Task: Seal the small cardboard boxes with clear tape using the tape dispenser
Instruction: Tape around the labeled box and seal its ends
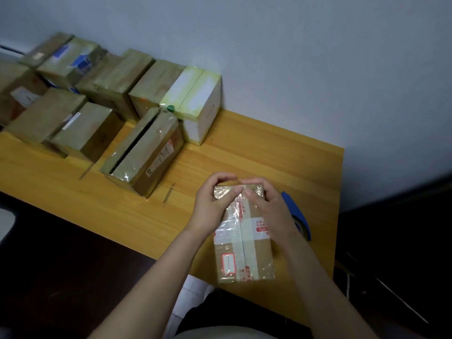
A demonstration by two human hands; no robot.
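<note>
From the head camera, your left hand (215, 201) and right hand (271, 206) meet at the far end of the small cardboard box (244, 250). The box lies flat on the wooden table (220, 155), its long side running from 12 to 6 o'clock and its near end at the table's front edge. Both hands clamp that far end: the fingers curl over the far edge and the thumbs (238, 190) lie on the top face, their tips almost touching over the centre seam. Clear tape (244, 231) runs along the seam, a second strip crosses it, and glossy film covers much of the lid.

The blue tape dispenser (297, 211) rests on the table at 3 o'clock from the box, just beside your right wrist and partly hidden by it; neither hand touches it.

At 10 o'clock from the box stands a brown box with a dark open slit (146, 152) along its top. A white box (195, 101) stands against the wall (293, 57) at 11 o'clock. More brown boxes (73, 99) crowd the table out toward 9 and 10 o'clock, some stacked, too blurred for their labels to be read.
</note>
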